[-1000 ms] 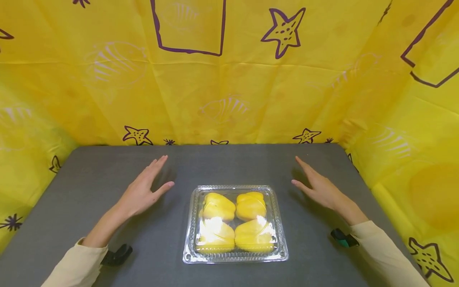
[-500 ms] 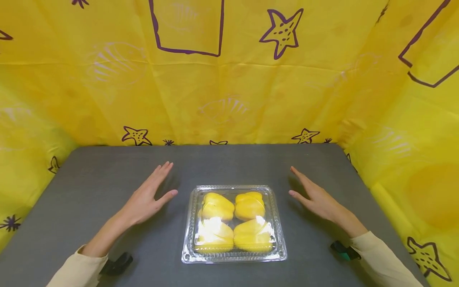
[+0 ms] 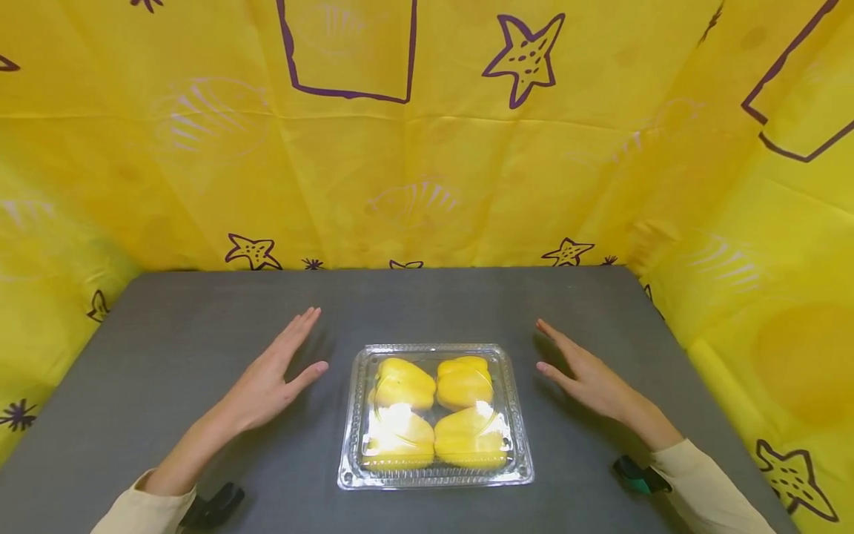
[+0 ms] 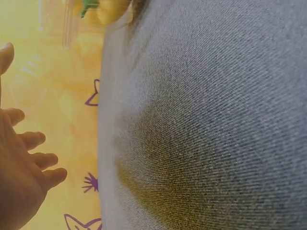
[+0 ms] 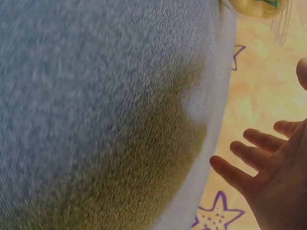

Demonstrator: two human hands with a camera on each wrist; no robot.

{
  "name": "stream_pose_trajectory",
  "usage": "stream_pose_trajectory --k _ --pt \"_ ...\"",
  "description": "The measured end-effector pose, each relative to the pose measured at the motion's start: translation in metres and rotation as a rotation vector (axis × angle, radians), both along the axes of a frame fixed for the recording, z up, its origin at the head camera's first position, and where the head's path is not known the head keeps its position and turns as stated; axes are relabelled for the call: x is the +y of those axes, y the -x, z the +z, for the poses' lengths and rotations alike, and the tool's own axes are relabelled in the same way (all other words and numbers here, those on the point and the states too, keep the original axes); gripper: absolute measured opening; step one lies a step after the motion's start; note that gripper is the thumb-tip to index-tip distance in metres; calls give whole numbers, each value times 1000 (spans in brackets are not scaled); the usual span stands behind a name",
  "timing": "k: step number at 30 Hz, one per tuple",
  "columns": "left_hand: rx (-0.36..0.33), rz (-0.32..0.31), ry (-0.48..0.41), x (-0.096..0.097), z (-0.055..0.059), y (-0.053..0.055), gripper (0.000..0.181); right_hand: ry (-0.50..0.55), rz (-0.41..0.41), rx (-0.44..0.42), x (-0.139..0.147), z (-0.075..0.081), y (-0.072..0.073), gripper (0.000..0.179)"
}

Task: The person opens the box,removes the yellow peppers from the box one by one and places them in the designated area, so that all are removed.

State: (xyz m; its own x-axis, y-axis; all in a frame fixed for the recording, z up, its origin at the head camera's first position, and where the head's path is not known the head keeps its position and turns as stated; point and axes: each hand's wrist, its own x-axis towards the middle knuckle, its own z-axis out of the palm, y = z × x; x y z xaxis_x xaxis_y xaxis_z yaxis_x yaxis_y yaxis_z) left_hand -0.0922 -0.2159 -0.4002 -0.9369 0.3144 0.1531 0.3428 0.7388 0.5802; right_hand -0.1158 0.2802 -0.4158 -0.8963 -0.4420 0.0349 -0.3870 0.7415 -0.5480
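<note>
A clear plastic clamshell box [image 3: 435,482] sits closed on the dark grey table, with several yellow bell peppers [image 3: 403,382] inside under a shiny lid. To its left, my left hand [image 3: 270,386] is held with straight fingers and the thumb spread, palm turned inward and touching nothing. My right hand [image 3: 590,382] mirrors it on the other side, apart from the box and holding nothing. The left wrist view shows the hand's spread fingers and a yellow pepper [image 4: 111,10] with a green stem at the top. A pepper [image 5: 252,7] also shows at the right wrist view's top edge.
The grey table [image 3: 427,304] ends at the back against a yellow cloth [image 3: 427,156] printed with starfish and fish, which also hangs along both sides. A dark band-like device [image 3: 216,506] is at the left wrist, another dark device [image 3: 640,476] at the right.
Both hands have drawn slightly inward and back toward the person, so their fingertips are a bit closer to the box. The box and peppers have stayed in place.
</note>
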Motion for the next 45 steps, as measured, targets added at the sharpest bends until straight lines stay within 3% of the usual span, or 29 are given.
stream_pose_trajectory --k 11,20,32,37,45 --pt "-31 -20 -17 9 0 -16 82 -2 22 16 -13 6 -13 73" --pt "-72 -15 -48 15 -2 -25 84 70 54 19 -21 6 -24 82" --pt "-42 -73 -108 29 3 -38 95 108 102 90 -28 5 -39 84" --pt "-39 -113 -125 37 2 -46 97 126 139 82 -33 4 -48 87" --pt "-45 -126 -137 45 -3 -57 99 130 156 69 -39 4 -59 91"
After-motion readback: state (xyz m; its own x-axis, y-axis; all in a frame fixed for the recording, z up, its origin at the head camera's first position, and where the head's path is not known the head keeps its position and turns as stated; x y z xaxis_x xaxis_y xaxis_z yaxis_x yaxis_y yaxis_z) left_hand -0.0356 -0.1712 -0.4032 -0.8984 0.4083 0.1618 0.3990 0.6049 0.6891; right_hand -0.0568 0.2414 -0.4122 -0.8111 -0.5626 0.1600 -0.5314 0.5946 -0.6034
